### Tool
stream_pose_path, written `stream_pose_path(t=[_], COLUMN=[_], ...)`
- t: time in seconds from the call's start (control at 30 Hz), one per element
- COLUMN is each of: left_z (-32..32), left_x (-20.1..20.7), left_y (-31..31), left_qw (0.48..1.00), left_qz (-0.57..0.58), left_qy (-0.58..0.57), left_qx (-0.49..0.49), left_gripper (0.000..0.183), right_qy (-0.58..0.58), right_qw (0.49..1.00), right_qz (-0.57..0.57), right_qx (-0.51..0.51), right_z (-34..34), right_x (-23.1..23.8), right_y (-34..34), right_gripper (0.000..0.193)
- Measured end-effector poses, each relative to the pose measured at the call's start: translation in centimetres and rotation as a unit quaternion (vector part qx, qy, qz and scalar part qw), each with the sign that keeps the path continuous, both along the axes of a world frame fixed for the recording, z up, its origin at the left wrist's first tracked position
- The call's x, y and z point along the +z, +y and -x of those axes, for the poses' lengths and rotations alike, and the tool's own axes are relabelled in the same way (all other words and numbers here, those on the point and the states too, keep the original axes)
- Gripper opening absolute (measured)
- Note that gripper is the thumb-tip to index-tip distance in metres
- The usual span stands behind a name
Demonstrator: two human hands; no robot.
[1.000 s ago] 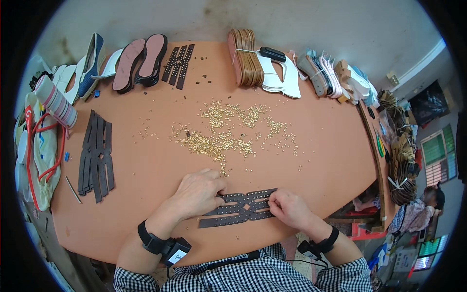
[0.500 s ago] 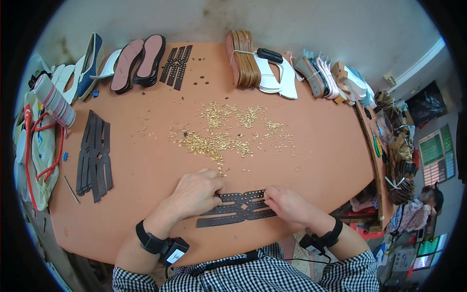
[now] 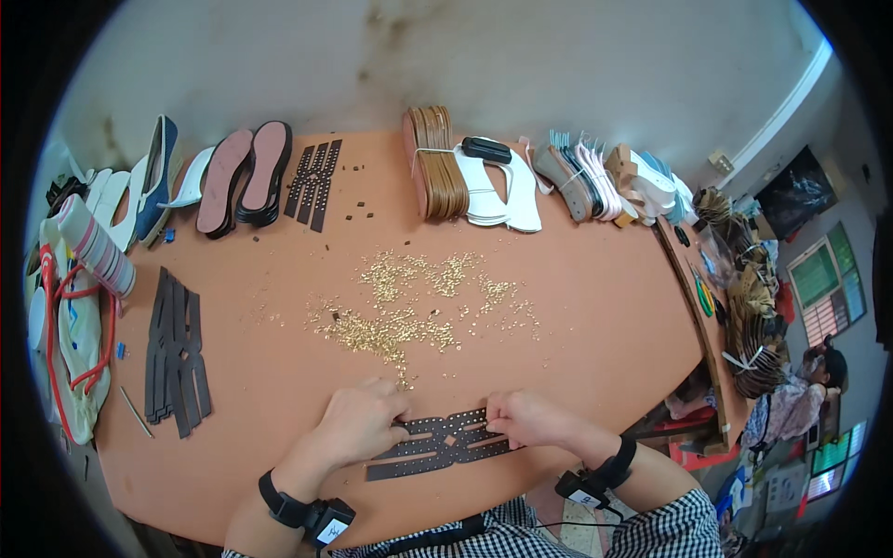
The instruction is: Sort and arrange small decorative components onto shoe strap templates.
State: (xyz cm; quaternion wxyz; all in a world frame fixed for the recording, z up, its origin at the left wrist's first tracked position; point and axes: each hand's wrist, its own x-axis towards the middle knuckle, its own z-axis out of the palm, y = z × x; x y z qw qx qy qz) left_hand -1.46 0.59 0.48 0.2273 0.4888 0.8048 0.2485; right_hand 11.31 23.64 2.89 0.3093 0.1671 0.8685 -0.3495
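Observation:
A dark brown strappy shoe upper (image 3: 450, 441) lies flat near the table's front edge. It has long slots, a diamond opening in the middle and rows of small shiny studs. At its upper left end, my left hand (image 3: 365, 423) is closed with thumb and fingers on the edge. My right hand (image 3: 528, 418) pinches the upper right end, its fingers curled. Whether a small stud is also in either hand's fingertips is hidden. Just beyond the hands is a scattered heap of tiny gold studs (image 3: 377, 335).
Plain dark uppers (image 3: 177, 358) lie stacked at left, near a thin stick (image 3: 137, 412) and a striped cup (image 3: 98, 246). Along the wall stand pink-topped soles (image 3: 265, 175), a studded upper (image 3: 313, 186), a tied bundle of brown insoles (image 3: 435, 167) and white pieces (image 3: 498, 191). A person (image 3: 791, 395) sits far right.
The whole view has shifted, so the table sits lower in the picture. Both hands remain at the two ends of the upper, with only slight finger movement.

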Motion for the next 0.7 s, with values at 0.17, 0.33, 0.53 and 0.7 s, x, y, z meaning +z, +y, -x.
stream_pose_path(t=[0.17,0.33,0.53,0.7], left_z=[-0.2,-0.2,-0.2,-0.2], left_x=[-0.2,-0.1,-0.1,-0.3], left_y=[0.0,0.1,0.0,0.1], left_qw=[1.000,1.000,1.000,1.000], left_qz=[-0.011,0.010,-0.013,-0.012], left_qy=[-0.001,0.005,0.016,0.015], left_qx=[0.007,0.011,0.014,0.016], left_gripper=[0.015,0.016,0.016,0.017], right_qy=[-0.007,0.068,0.191,0.267], right_qw=[0.999,0.995,0.980,0.961], right_qz=[-0.024,-0.077,-0.041,-0.070], right_qx=[-0.025,-0.014,0.018,0.034], right_z=[-0.1,-0.9,-3.0,-4.1], right_x=[-0.4,-1.1,-1.4,-2.5], right_y=[-0.4,-1.1,-0.2,-0.6], right_gripper=[0.006,0.006,0.009,0.011])
